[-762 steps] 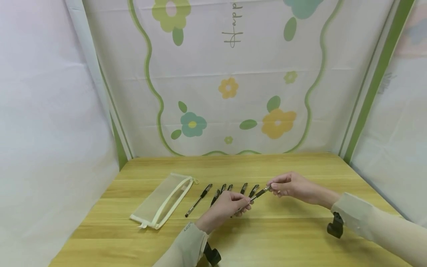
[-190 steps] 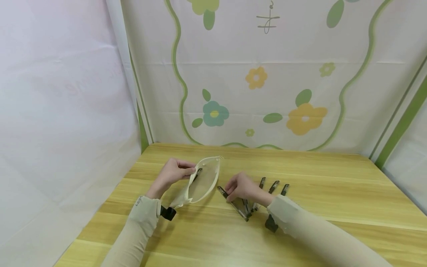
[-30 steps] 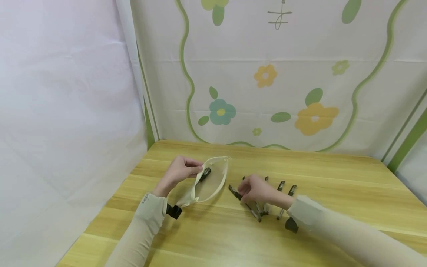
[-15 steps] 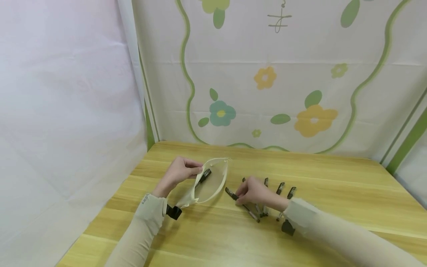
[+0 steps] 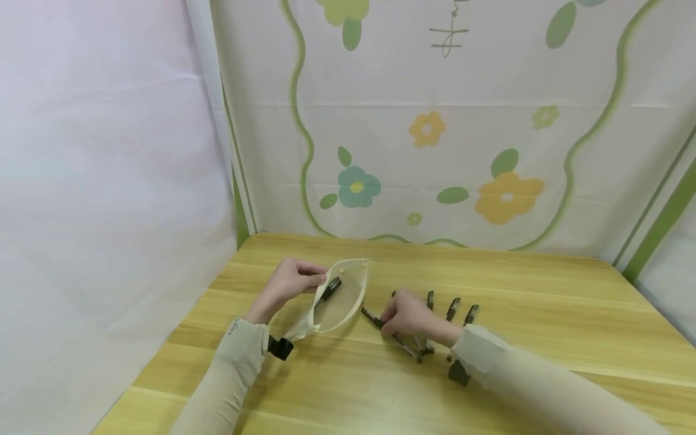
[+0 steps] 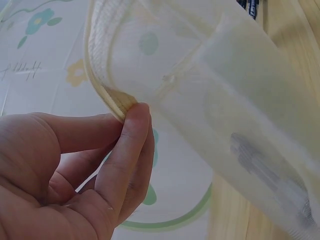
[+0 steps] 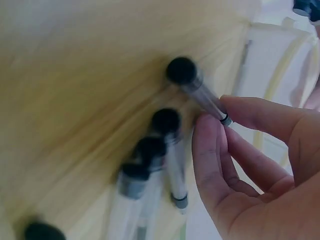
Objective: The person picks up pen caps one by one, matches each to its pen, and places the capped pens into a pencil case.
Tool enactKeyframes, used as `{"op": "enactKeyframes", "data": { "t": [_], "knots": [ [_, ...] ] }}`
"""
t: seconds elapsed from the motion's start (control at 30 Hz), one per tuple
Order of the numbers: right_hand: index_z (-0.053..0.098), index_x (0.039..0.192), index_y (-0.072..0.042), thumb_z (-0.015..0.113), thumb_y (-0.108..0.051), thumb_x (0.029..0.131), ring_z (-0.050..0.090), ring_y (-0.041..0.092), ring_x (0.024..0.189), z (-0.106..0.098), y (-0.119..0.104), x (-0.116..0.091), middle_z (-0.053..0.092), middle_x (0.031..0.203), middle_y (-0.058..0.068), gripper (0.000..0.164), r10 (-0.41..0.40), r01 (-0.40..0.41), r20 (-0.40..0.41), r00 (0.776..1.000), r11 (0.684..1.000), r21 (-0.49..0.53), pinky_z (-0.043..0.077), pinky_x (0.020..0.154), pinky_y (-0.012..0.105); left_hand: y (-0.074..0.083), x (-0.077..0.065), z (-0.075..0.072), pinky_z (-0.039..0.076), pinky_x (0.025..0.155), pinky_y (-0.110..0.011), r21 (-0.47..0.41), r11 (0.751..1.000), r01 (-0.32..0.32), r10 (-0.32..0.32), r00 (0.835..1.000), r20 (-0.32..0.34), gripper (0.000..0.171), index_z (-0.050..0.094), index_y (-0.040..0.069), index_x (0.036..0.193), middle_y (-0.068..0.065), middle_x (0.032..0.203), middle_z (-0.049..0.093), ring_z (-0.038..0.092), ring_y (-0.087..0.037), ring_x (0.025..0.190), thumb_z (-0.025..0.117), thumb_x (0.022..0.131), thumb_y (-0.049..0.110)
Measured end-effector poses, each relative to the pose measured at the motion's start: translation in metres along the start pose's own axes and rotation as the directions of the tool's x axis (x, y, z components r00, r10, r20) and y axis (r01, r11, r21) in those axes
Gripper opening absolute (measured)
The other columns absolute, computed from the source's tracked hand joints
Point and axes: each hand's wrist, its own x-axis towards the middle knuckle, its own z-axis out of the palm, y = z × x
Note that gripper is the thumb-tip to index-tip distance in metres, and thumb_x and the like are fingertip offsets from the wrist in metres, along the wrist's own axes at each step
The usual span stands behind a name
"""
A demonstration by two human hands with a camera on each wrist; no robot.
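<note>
My left hand (image 5: 288,287) pinches the zipped rim of a pale, see-through mesh pencil pouch (image 5: 353,296) between thumb and fingers, and the pouch's mouth gapes toward the right. Inside it a black-capped pen (image 5: 328,292) shows in the head view; through the mesh in the left wrist view the pens (image 6: 257,162) look blurred. My right hand (image 5: 410,314) pinches a clear-barrelled black pen (image 5: 372,318) by its middle, its capped end close to the pouch's mouth. In the right wrist view that held pen (image 7: 202,95) lies beside several others, whose ends sit near one another.
Several more black pens (image 5: 454,308) lie on the wooden table (image 5: 348,386), under and behind my right hand. White cloth (image 5: 119,181) walls the left side, and a flower-printed cloth (image 5: 380,78) hangs behind the table.
Earlier the pouch lay flat while both hands held a pen; since then the left hand has raised its rim. Over the last second the right hand draws its pen slightly left, nearer the pouch.
</note>
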Motion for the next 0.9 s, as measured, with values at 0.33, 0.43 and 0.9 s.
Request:
{"op": "enactKeyframes", "data": {
  "t": [0.33, 0.43, 0.9],
  "knots": [
    [0.074, 0.099, 0.005, 0.079, 0.0, 0.08, 0.067, 0.018, 0.064, -0.002, -0.014, -0.014, 0.071, 0.098, 0.015, 0.02, 0.105, -0.101, -0.049, 0.993, 0.992, 0.073, 0.059, 0.064, 0.032, 0.001, 0.0, 0.002, 0.058, 0.08, -0.034, -0.008, 1.0, 0.01, -0.01, 1.0, 0.008, 0.019, 0.074, -0.002, 0.107, -0.013, 0.104, 0.071, 0.069, -0.024, 0.091, 0.073, 0.09, 0.006],
    [0.074, 0.1, 0.005, 0.078, 0.0, 0.08, 0.066, 0.018, 0.061, -0.003, -0.014, -0.019, 0.072, 0.097, 0.015, 0.021, 0.1, -0.094, -0.068, 0.993, 0.992, 0.083, 0.059, 0.063, 0.032, 0.001, 0.0, 0.002, 0.058, 0.079, -0.034, -0.005, 1.0, 0.012, -0.012, 1.0, 0.004, 0.018, 0.074, -0.002, 0.106, -0.013, 0.104, 0.071, 0.069, -0.023, 0.091, 0.073, 0.09, 0.006],
    [0.068, 0.111, 0.011, 0.071, -0.001, 0.088, 0.068, 0.035, 0.088, 0.005, -0.024, -0.021, 0.068, 0.102, 0.022, 0.026, 0.395, -0.114, -0.369, 0.841, 0.797, 0.593, 0.059, 0.076, 0.041, 0.0, -0.001, 0.006, 0.057, 0.083, -0.043, -0.011, 1.0, 0.011, -0.01, 1.0, 0.022, 0.02, 0.073, -0.004, 0.108, -0.014, 0.102, 0.071, 0.07, -0.024, 0.087, 0.073, 0.089, 0.004]
  ]
}}
